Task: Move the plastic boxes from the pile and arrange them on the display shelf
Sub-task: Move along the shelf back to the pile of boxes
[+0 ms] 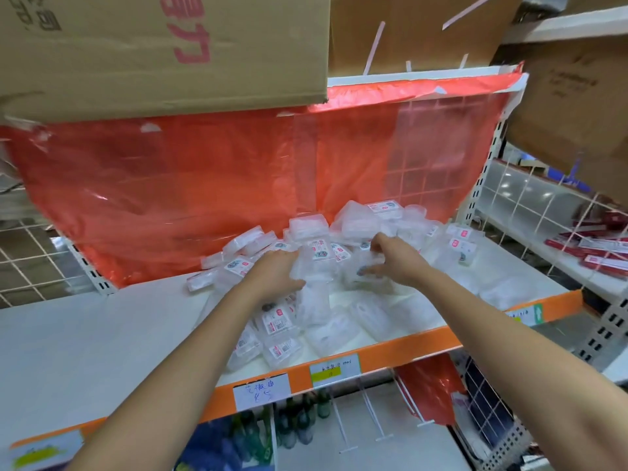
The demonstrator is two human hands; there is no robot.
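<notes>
Both hands reach into the pile of clear plastic boxes (316, 263) heaped on the white display shelf (102, 334) against a red plastic sheet (170, 185). The left hand (275, 270) and right hand (390, 256) curl their fingers around boxes, apparently gripping them, though the clear plastic blurs together.

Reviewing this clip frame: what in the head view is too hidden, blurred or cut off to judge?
- Left hand: fingertips are buried among the clear plastic boxes; which box it grips is unclear.
- Right hand: fingers curl into the pile; what it grips is blurred.
- Box count: the transparent boxes overlap and merge.
- Shelf labels: handwriting too small to read.
- Cardboard box: cut by the top edge.
</notes>
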